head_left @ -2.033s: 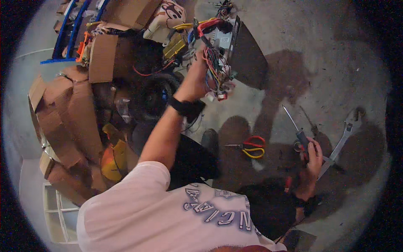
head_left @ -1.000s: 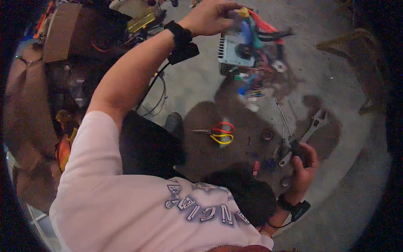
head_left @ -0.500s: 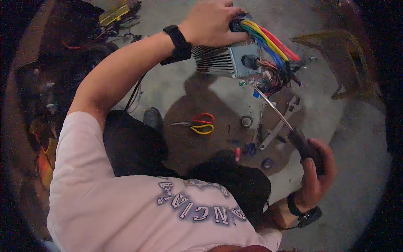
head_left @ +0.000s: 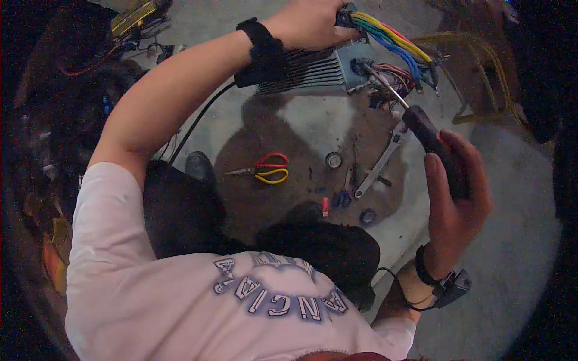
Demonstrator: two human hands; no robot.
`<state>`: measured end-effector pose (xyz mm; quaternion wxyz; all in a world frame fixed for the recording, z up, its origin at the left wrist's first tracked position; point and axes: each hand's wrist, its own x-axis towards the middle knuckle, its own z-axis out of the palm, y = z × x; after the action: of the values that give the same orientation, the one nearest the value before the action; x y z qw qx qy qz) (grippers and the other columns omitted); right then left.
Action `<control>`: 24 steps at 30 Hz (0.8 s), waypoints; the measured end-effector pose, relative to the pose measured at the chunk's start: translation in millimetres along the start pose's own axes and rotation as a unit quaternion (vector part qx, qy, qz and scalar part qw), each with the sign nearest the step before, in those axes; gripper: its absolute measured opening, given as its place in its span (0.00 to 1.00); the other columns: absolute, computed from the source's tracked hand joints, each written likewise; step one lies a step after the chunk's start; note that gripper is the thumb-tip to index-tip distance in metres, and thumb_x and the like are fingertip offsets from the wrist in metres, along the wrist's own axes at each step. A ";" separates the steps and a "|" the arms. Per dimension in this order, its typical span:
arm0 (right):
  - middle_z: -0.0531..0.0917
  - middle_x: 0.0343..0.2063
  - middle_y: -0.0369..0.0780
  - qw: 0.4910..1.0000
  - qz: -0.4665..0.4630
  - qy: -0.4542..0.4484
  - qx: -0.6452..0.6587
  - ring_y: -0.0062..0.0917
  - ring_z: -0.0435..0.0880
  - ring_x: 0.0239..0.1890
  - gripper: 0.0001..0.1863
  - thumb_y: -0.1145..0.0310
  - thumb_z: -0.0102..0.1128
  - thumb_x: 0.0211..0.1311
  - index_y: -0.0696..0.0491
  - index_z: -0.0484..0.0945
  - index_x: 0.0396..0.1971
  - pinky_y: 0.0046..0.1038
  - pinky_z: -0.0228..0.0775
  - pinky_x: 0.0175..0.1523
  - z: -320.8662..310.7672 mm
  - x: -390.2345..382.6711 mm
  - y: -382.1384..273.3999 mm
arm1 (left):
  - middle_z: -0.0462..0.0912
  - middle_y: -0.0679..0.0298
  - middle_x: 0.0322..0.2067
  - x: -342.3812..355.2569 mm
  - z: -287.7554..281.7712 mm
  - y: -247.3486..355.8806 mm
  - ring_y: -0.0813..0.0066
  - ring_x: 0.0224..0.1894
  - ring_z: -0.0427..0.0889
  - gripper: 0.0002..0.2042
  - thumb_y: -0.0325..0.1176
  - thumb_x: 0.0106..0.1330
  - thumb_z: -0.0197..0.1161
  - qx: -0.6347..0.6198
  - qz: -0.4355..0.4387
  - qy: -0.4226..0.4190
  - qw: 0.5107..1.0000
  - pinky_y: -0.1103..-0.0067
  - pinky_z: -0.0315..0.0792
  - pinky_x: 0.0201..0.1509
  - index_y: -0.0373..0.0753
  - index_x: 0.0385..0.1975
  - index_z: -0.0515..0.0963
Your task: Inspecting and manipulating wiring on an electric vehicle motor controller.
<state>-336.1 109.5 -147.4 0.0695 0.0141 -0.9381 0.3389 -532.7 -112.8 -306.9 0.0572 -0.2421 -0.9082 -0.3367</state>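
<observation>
My left hand (head_left: 304, 27) grips the far end of a finned grey metal box (head_left: 301, 75), its fingers around the black collar where thick coloured cables (head_left: 394, 45) come out. A bundle of thinner wires (head_left: 394, 75) leaves the box's end plate (head_left: 354, 60) through a dark grommet. In my right hand (head_left: 454, 186) is a screwdriver (head_left: 426, 129) with a thick dark handle, fingers closed around it. Its metal shaft points up and left. The tip is at the end plate beside the thin-wire grommet; whether it touches cannot be made out.
On the floor lie red-and-yellow-handled scissors (head_left: 265, 170), an adjustable wrench (head_left: 380, 162), a roll of tape (head_left: 333, 159), a dark round piece (head_left: 367, 216) and a small red piece (head_left: 325, 207). Yellow tubing (head_left: 475, 54) stands at the far right. A yellow-edged box (head_left: 132, 17) with wires sits far left.
The screwdriver tip has moved up from the loose thin wires to the box's end plate. My left hand and the box have shifted slightly to the right over the floor. The view has shifted a little.
</observation>
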 end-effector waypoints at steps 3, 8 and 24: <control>0.86 0.43 0.44 1.000 -0.003 0.001 -0.002 0.26 0.86 0.45 0.17 0.79 0.69 0.58 0.60 0.80 0.48 0.27 0.77 0.51 6.5 7.9 -1.8 | 0.78 0.42 0.52 -7.4 -1.3 -4.7 0.47 0.56 0.77 0.36 0.49 0.65 0.65 -0.042 -0.028 -0.055 0.997 0.63 0.70 0.61 0.26 0.63 0.66; 0.87 0.42 0.43 1.000 -0.019 0.004 -0.017 0.24 0.86 0.45 0.16 0.78 0.69 0.58 0.59 0.81 0.47 0.26 0.77 0.51 10.9 14.6 3.1 | 0.76 0.40 0.56 -8.0 -31.3 19.5 0.46 0.58 0.76 0.37 0.50 0.65 0.66 -0.093 -0.043 -0.108 0.989 0.64 0.70 0.61 0.27 0.65 0.65; 0.86 0.36 0.40 0.983 -0.139 0.006 -0.120 0.18 0.84 0.39 0.13 0.76 0.68 0.60 0.57 0.81 0.45 0.23 0.75 0.47 30.6 28.1 -3.0 | 0.80 0.44 0.51 -11.2 -55.6 23.2 0.48 0.54 0.79 0.37 0.57 0.62 0.64 -0.042 -0.073 -0.158 0.984 0.63 0.71 0.58 0.29 0.58 0.72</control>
<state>-367.4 88.3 -164.8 0.1232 0.1339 -0.9604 0.2109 -515.1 -137.6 -253.7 -0.1216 -0.2275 -0.9062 -0.3351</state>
